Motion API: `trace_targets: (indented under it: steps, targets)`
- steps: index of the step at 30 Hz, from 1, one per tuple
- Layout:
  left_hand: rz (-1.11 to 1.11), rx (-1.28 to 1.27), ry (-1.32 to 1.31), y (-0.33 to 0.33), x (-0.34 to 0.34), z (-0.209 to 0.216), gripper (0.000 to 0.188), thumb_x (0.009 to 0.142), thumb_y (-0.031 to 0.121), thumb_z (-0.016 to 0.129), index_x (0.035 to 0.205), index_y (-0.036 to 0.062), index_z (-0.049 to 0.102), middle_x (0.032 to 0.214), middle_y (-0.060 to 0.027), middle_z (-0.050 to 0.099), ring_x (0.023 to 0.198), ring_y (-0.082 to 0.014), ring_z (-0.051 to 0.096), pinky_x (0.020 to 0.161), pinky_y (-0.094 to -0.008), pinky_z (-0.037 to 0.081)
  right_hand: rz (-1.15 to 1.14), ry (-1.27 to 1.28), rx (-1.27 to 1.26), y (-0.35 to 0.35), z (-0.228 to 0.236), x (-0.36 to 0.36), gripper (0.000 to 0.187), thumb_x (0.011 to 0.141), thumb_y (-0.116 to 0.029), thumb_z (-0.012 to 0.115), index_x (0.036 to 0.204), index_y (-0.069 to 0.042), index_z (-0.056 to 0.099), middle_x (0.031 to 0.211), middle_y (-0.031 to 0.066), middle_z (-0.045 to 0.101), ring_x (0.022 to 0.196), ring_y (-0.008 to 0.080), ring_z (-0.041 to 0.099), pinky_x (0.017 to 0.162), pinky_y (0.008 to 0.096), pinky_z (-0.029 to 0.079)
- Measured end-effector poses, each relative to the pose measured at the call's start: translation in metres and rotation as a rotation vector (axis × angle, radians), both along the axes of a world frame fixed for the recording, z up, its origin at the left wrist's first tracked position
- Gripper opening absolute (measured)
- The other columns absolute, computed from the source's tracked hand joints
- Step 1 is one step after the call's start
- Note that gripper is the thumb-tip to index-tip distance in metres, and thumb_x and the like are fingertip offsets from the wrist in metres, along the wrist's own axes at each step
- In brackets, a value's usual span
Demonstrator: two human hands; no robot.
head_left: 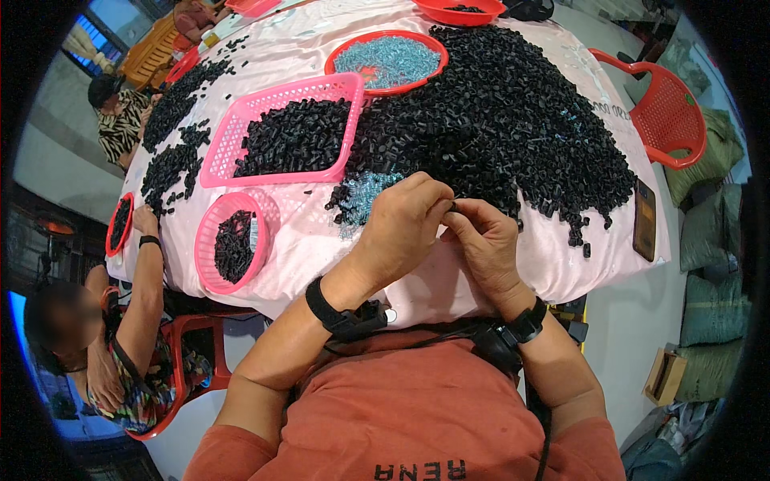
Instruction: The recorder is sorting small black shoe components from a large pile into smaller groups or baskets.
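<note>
My left hand (407, 220) and my right hand (488, 247) meet at the near edge of the black heap. Both are closed, fingertips pinched together around a small black plastic piece (454, 207). Most of that piece is hidden by the fingers. Beyond them spreads a large heap of small black plastic parts (513, 112). Beside my left hand lies a small cluster of clear bluish pieces (370, 195). To its left stand a pink rectangular basket (223, 156) of black parts and a round pink basket (204, 240) with thin black pieces in it.
A red basin (393, 90) of clear bluish pieces stands at the back of the cloth-covered table (301, 228). A phone (644, 220) lies by the right edge, near a red chair (674, 128). At left, a co-worker's hand (145, 221) reaches toward smaller black piles. Sacks (714, 297) line the right.
</note>
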State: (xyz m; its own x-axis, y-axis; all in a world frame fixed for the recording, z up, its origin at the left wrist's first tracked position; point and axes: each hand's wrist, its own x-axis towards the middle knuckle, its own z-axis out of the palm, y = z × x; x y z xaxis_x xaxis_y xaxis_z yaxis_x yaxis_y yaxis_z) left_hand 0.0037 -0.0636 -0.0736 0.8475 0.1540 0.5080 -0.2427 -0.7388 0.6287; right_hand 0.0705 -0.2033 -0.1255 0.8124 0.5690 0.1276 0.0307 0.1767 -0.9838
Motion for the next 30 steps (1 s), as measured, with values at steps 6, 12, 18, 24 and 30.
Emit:
trace_targets:
  steps: [6, 12, 18, 24, 30]
  targets:
    - [-0.021, 0.024, 0.031, 0.0, 0.002, -0.001, 0.007, 0.087, 0.004, 0.062, 0.089, -0.0015, 0.065, 0.079, -0.0144, 0.062, 0.07, -0.0296, 0.064, 0.061, -0.0356, 0.051, -0.033, 0.004, 0.015, 0.0, 0.002, -0.002, 0.016, 0.09, -0.007, 0.068, 0.102, 0.003, 0.068, 0.082, 0.0047, 0.071, 0.07, 0.0083, 0.064, 0.063, 0.0224, 0.053]
    - [-0.067, 0.016, 0.09, -0.002, 0.0, 0.001, 0.012, 0.088, 0.005, 0.061, 0.098, -0.0009, 0.066, 0.088, -0.0152, 0.063, 0.076, -0.0317, 0.064, 0.066, -0.0366, 0.052, -0.077, 0.038, -0.013, -0.001, -0.003, -0.001, 0.014, 0.09, -0.006, 0.067, 0.101, 0.003, 0.067, 0.084, 0.0043, 0.07, 0.07, 0.0079, 0.063, 0.064, 0.0221, 0.054]
    - [-0.063, 0.185, 0.031, -0.007, 0.0, 0.005, 0.018, 0.089, 0.004, 0.061, 0.106, -0.0004, 0.063, 0.094, -0.0155, 0.062, 0.087, -0.0333, 0.061, 0.073, -0.0387, 0.051, -0.07, 0.147, 0.098, -0.004, -0.002, 0.002, 0.014, 0.094, -0.008, 0.063, 0.104, 0.001, 0.068, 0.088, 0.0024, 0.069, 0.075, 0.0061, 0.061, 0.066, 0.0214, 0.052]
    - [-0.08, 0.025, 0.001, 0.004, 0.005, -0.005, 0.009, 0.087, 0.0, 0.062, 0.096, -0.0014, 0.064, 0.085, -0.0143, 0.061, 0.072, -0.0285, 0.063, 0.063, -0.036, 0.051, -0.013, 0.096, 0.044, -0.002, 0.0, 0.001, 0.017, 0.095, -0.009, 0.062, 0.108, 0.002, 0.067, 0.088, 0.0021, 0.068, 0.072, 0.007, 0.06, 0.065, 0.0215, 0.05]
    - [-0.044, 0.035, -0.042, 0.003, 0.005, -0.002, 0.008, 0.086, -0.001, 0.062, 0.094, -0.0015, 0.065, 0.083, -0.0137, 0.061, 0.067, -0.0266, 0.063, 0.058, -0.033, 0.05, 0.028, 0.057, 0.062, -0.003, 0.001, 0.002, 0.019, 0.095, -0.007, 0.059, 0.11, 0.003, 0.066, 0.087, 0.0041, 0.069, 0.073, 0.0082, 0.061, 0.066, 0.0221, 0.05]
